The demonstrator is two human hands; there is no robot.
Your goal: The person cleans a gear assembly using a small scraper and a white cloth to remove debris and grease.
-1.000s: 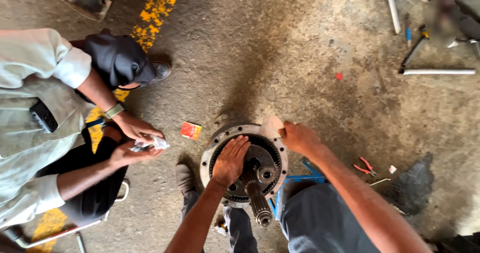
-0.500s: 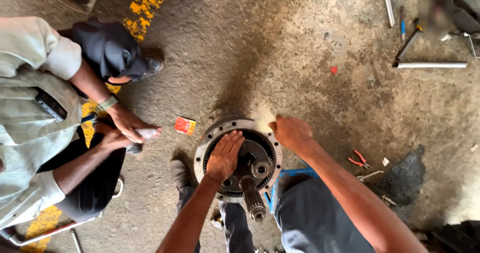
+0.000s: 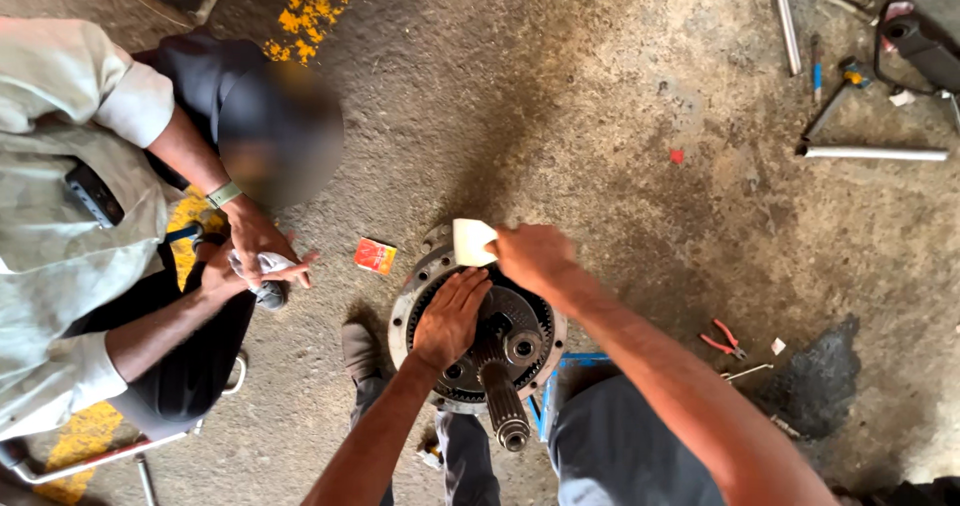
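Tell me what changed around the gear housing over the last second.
The right hand slid slightly along the rim of the round metal gear housing, and the pale flat piece in its fingers now shows clearly. The co-worker's hands drew closer together around a white cloth. The left hand stayed flat on the gears; the small orange box stayed on the floor.

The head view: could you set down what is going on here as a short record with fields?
place: rough concrete floor with yellow paint marks
main thing: round metal gear housing, toothed shaft sticking out
left hand: flat on the gears inside the housing
right hand: holds a pale flat scraper at the housing rim
co-worker: sits at left, both hands on a white rag
nearby: small red box, red pliers, metal pipe
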